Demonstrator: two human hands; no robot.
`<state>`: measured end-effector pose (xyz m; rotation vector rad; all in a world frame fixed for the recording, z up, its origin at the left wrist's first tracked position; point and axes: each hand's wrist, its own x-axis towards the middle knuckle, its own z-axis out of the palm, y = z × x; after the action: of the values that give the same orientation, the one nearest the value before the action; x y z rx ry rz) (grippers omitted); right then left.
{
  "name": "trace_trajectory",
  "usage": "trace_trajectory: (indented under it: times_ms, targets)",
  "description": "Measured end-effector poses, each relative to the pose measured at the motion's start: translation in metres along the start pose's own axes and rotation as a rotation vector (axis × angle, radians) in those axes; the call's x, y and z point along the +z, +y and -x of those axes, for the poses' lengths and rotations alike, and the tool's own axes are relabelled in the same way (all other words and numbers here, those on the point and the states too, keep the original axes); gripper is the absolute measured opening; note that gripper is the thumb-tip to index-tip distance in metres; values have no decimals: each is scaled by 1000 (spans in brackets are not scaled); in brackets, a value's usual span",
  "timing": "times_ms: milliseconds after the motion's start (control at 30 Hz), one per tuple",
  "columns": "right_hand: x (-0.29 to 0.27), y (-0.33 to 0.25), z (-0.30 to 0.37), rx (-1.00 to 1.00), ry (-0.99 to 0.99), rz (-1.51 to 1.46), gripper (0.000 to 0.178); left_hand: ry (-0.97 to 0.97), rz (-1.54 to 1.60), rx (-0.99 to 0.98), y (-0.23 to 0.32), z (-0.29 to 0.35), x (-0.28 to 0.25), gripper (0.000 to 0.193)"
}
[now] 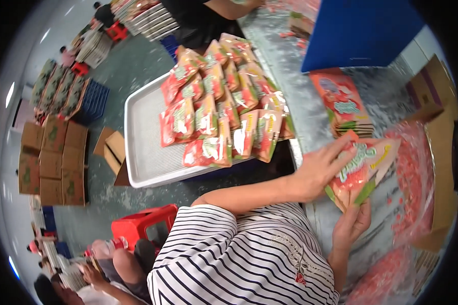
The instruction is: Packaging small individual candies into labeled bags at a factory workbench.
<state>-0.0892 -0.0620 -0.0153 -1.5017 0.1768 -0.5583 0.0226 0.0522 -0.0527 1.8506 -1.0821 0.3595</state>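
Above the metal worktable I hold a red, white and green pouch, tilted, between both hands. My left hand is closed on its left edge, fingers lying over the printed front. At its lower edge my right hand pinches it between thumb and fingers. Just beyond the pouch lies a neat stack of similar flat pouches. Left of the table, filled pouches stand in crowded rows in a white tray.
Clear bags of small red pieces lie at the table's right, beside an open cardboard box. A blue panel stands at the back. A red stool, stacked cartons and other people are to the left; someone in black works ahead.
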Motion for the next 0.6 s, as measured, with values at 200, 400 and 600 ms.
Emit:
trace_trajectory:
  times_ms: [200, 400, 600]
  targets:
    - [4, 30, -12, 85, -350, 142, 18, 369, -506, -160, -29, 39, -142, 73]
    - [-36, 129, -8, 288, -306, 188, 18, 340, -747, -678, -70, 194, -189, 76]
    - [-49, 159, 0, 436, -173, 109, 20, -151, -716, -856, -64, 255, -180, 107]
